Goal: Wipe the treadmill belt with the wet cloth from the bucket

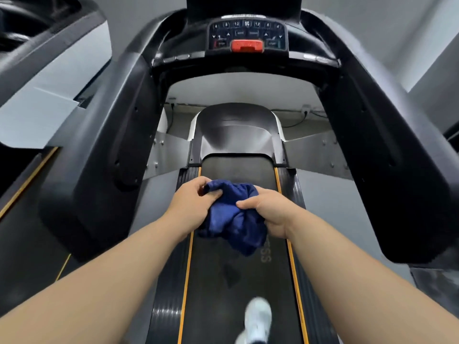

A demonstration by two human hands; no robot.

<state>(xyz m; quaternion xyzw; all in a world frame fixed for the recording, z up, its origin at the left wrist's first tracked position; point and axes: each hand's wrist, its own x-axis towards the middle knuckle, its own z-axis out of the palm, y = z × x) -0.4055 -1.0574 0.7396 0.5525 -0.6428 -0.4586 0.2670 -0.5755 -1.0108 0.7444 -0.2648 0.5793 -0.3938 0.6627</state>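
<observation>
A crumpled dark blue cloth point(236, 217) hangs in the air above the treadmill belt point(238, 289), a dark strip edged with orange lines. My left hand point(192, 202) grips the cloth's upper left part, thumb on top. My right hand point(269, 209) pinches its right side, with a loose corner drooping below. A darker wet patch shows on the belt under the cloth. No bucket is in view.
The treadmill's black handrails point(104, 155) flank the belt on both sides, and the console point(247, 36) with a red stop key stands ahead. The grey motor cover point(238, 130) closes the belt's far end. A white shoe point(257, 319) stands on the belt near me. Another machine sits at left.
</observation>
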